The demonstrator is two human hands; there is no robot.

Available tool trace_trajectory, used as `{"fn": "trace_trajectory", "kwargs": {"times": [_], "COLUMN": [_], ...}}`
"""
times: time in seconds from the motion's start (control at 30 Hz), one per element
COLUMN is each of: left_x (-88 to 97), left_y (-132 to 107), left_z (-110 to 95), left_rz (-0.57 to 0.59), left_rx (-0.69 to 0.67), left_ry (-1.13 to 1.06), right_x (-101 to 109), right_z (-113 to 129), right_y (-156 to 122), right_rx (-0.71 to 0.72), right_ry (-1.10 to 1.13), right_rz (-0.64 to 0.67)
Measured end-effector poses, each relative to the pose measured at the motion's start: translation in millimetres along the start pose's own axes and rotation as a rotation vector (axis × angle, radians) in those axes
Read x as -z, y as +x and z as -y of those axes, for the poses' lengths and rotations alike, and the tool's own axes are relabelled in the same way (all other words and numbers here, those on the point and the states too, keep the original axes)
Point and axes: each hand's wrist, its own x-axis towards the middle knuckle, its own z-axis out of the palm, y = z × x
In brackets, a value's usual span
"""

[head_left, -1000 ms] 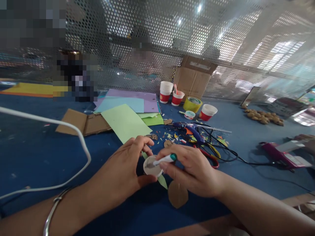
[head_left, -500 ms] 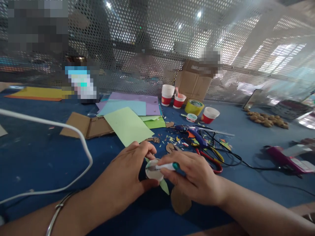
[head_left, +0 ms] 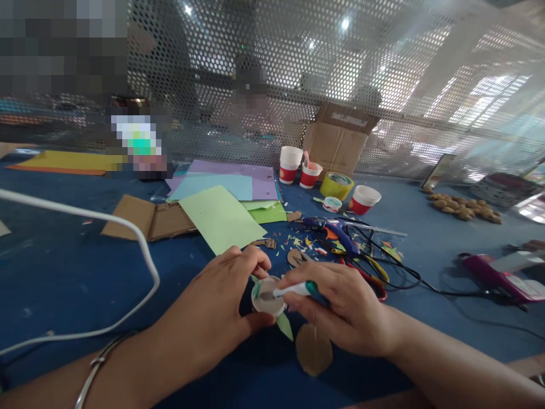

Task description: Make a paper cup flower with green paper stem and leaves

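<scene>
My left hand (head_left: 217,301) curls around a small round white piece (head_left: 267,307), which looks like a cut cup bottom, steadying its rim between thumb and fingers. Pale green paper leaf shapes (head_left: 284,327) stick out from under it. In my right hand (head_left: 344,304) is a white marker (head_left: 296,289) with a green end, pinched in the fingertips. The marker's tip points down into the round piece, where a green mark shows at the left inner side. A brown cardboard disc (head_left: 314,352) lies just below my right hand.
Beyond my hands are a light green sheet (head_left: 221,218), a blue glue gun (head_left: 336,230), red-handled scissors (head_left: 377,291) and paper scraps. Paper cups (head_left: 290,166) and yellow tape (head_left: 332,186) stand farther back. A white cable (head_left: 147,250) loops at left; a purple tool (head_left: 496,275) lies right.
My right hand and the marker have shifted slightly right, uncovering more of the round piece and its green mark. My left hand stays in place.
</scene>
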Motion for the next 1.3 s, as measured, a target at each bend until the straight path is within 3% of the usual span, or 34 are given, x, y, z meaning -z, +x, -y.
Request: {"fn": "trace_trajectory", "kwargs": {"times": [0.73,0.87,1.0,1.1,1.3], "left_x": [0.4,-0.2,-1.5,-2.2,-1.0], "left_y": [-0.3,-0.4,1.5,2.1,-0.1], "left_z": [-0.1,0.2,2.1,3.5,3.4], "left_rz": [0.029,0.014,0.005,-0.009,-0.005], "left_rx": [0.007,-0.003,-0.012,-0.03,-0.039], "left_ry": [0.003,0.003,0.008,0.01,0.042], "right_x": [1.8,-1.3,-8.2,-13.0,-15.9], "right_z": [1.5,-1.4,-5.4,-10.8,-15.6], "right_y": [2.0,-0.7,-0.9,2.7,7.4], "right_rx": [-0.042,-0.247,-0.454,-0.582,-0.652], "right_ry": [0.01,0.116,0.374,0.527,0.602], "right_rz": [-0.023,-0.052,-0.064,-0.147,-0.24]}}
